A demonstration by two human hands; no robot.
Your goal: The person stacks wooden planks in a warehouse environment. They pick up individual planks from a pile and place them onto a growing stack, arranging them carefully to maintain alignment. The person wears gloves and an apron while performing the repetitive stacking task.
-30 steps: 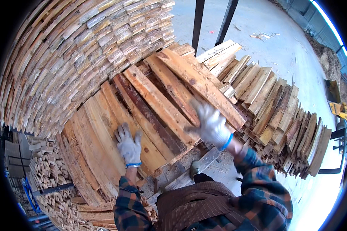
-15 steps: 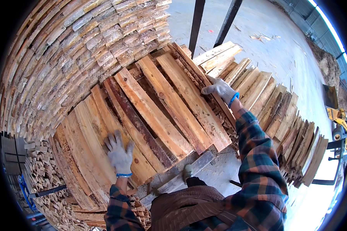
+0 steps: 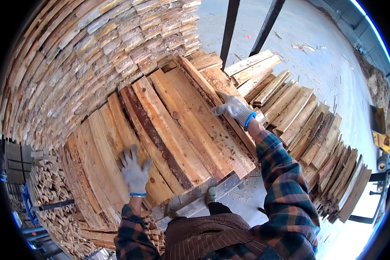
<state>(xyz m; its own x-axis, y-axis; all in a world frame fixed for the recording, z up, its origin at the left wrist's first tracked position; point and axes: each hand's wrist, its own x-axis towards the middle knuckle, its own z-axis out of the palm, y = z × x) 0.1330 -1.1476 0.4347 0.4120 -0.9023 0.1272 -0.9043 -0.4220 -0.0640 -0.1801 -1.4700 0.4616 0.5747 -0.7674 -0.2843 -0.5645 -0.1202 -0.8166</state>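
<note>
Rough-sawn boards (image 3: 173,125) lie side by side in a slanted layer in front of me, several with dark bark strips. My left hand (image 3: 135,172), in a pale glove with a blue cuff, rests flat on the boards left of the middle, fingers spread. At the layer's right side my right hand (image 3: 236,109), gloved alike, is closed over the outermost board (image 3: 202,86), with the thumb lying across its top. That board's fingertip side is partly hidden by the glove. The boards by the right hand sit close against each other.
A tall wall of stacked boards (image 3: 104,52) rises along the far left. More loose boards (image 3: 299,125) lie in a row at right. Two dark metal posts (image 3: 247,32) stand beyond. Small wood pieces (image 3: 56,186) are piled at lower left; a yellow machine (image 3: 383,143) is far right.
My right hand has moved left with the outermost board. The neighbouring boards have slid together, narrowing the dark gaps between them. My left hand has stayed about where it was.
</note>
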